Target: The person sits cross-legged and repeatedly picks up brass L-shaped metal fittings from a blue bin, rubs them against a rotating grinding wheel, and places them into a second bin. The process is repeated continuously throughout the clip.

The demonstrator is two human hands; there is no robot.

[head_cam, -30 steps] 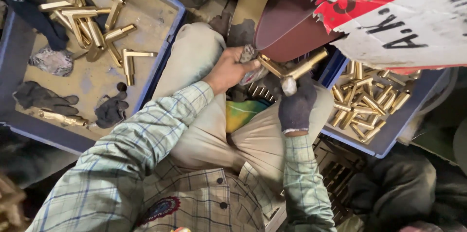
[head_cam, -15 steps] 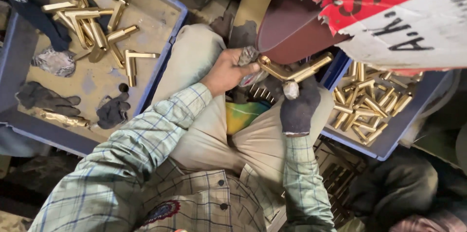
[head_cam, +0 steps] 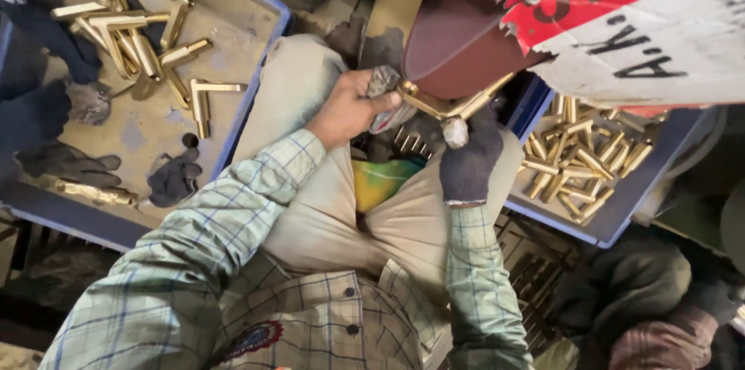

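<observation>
Both hands press an L-shaped brass fitting (head_cam: 454, 104) against the underside of the dark red abrasive wheel (head_cam: 458, 44): the bare left hand (head_cam: 349, 106) grips one leg through a grey rag (head_cam: 386, 90), the gloved right hand (head_cam: 469, 156) apparently clamps the other. If either grip slackens, the wheel could likely snatch the fitting or graze the bare knuckles, flinging it toward the tray of brass fittings (head_cam: 590, 160) right of the wheel.

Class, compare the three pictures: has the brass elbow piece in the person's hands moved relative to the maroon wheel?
No. The brass elbow stays pressed under the maroon wheel, held by the left hand and gloved right hand; only the camera shifts slightly.
</observation>
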